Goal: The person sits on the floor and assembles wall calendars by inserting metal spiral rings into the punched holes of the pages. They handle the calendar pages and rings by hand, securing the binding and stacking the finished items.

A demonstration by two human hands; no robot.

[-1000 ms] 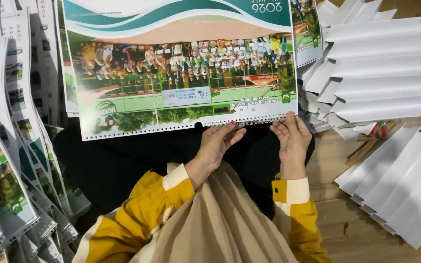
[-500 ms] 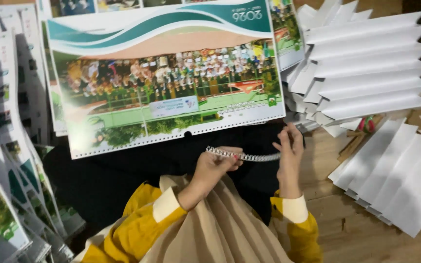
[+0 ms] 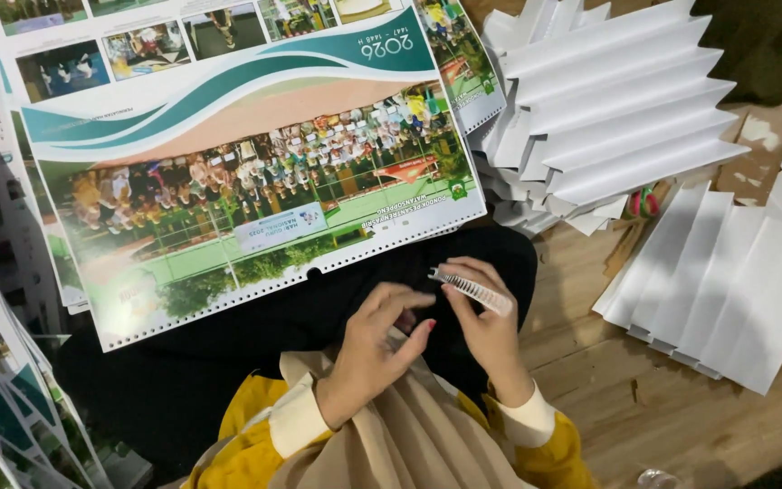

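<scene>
Gripping a white wire binding coil point(image 3: 471, 290) with our right hand point(image 3: 491, 330), left hand point(image 3: 375, 349) open alongside, we judge the punched calendar point(image 3: 246, 190) on our lap still unbound.

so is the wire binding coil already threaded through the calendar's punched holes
No, the wire binding coil is in the right hand, clear of the calendar and its punched edge.

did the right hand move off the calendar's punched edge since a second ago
Yes. The right hand has come back toward the body, off the calendar punched edge, and now holds a white wire binding strip over the dark lap.
</scene>
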